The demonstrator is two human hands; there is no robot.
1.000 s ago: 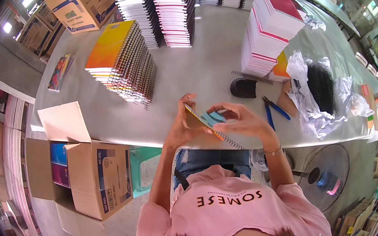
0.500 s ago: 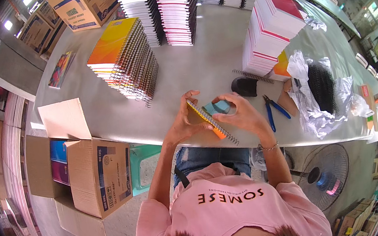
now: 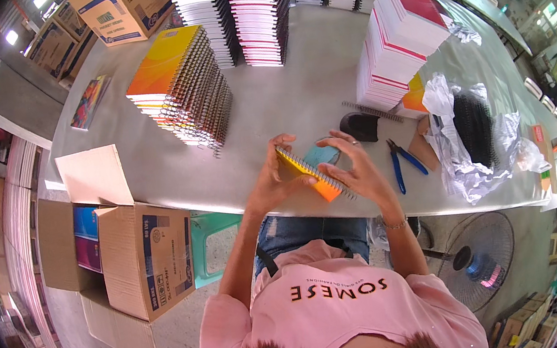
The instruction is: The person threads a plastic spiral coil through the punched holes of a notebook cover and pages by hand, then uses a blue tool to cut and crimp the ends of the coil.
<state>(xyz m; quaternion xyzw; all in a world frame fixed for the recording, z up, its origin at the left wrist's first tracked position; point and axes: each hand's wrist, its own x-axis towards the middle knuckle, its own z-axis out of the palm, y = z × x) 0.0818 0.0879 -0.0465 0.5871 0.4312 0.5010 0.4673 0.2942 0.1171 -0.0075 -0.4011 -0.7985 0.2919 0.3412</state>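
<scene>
A small spiral notebook with a yellow-orange cover is held tilted over the table's near edge. My left hand is closed around its upper left end, fingers at the top corner and thumb on the cover. A metal spiral coil runs along the notebook's upper edge, its end near my right hand. My right hand is open, fingers curved and apart, with its thumb at or close to the coil. Just behind the notebook lies a light blue piece, partly covered by my right fingers.
Blue-handled cutters, a black curved object and a loose coil lie to the right. Crumpled paper holds black coils. Notebook stacks and red-covered stacks stand farther back. An open carton sits at left.
My right hand has shifted slightly and its fingers have lifted and spread. The notebook has turned a little, showing more of its cover, and less coil sticks out at its lower end.
</scene>
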